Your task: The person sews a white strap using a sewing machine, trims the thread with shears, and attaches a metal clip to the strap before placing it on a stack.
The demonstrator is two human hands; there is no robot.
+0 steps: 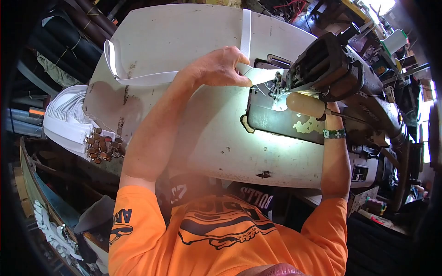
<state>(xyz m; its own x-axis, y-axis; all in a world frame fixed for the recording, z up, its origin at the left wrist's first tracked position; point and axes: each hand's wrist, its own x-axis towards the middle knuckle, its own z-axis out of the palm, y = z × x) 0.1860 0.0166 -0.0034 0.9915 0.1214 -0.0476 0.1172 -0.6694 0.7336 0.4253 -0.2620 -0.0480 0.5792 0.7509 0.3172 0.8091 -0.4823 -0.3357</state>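
My left hand pinches a white strap between thumb and fingers, just left of the sewing machine's needle area. The strap's near end runs under the presser foot, with loose threads beside it. One length trails left over the table and curls up; another white length extends to the far edge. My right hand is behind the machine head, its fingers hidden; only the wrist with a patterned green band shows clearly. A cream rounded piece on a metal rod hangs in front of the machine head.
A bundle of white straps with brown metal-looking ends lies at the left edge of the worn white table. Dark rolls stand beyond it. A thread spool is at the upper right.
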